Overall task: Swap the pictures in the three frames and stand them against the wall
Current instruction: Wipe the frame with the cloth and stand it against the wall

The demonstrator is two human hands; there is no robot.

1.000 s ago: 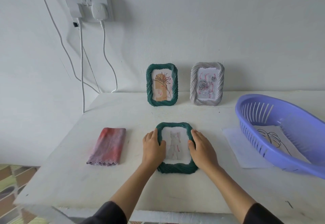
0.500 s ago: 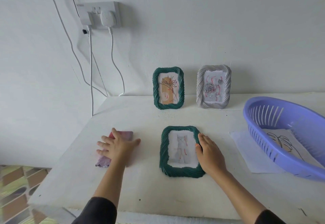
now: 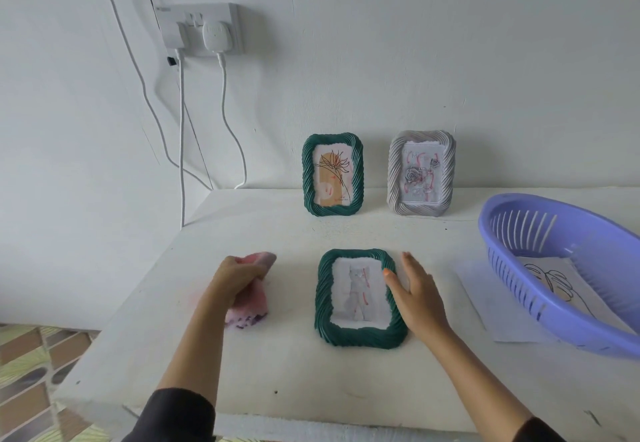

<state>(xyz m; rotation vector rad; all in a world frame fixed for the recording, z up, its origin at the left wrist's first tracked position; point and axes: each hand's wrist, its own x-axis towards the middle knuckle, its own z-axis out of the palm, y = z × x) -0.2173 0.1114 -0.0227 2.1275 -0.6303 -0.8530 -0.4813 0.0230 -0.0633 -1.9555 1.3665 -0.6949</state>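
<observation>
The left hand (image 3: 239,277) has closed round the pink cloth (image 3: 251,306). Half a second ago it lay flat on top of the folded cloth; now the fingers are curled and the cloth is bunched up in the grip, blurred at its near end. A second ago that hand was on the left side of the flat green frame (image 3: 323,297).

The right hand (image 3: 417,297) has not left that frame. It rests loose and uncurled along the right rim, fingers straight and the thumb over the edge.

The flat green frame lies face up on the white table (image 3: 311,375), about where it was, with the cat picture (image 3: 358,294) in it. Behind it, the standing green frame (image 3: 308,174) with the flower drawing (image 3: 334,178) and the grey frame (image 3: 394,178) with the rose picture (image 3: 420,178) stand side by side against the wall (image 3: 450,60), unmoved.

At the right sits the purple basket (image 3: 512,280), with a leaf drawing (image 3: 554,278) inside and a sheet of paper (image 3: 481,297) partly under it.
</observation>
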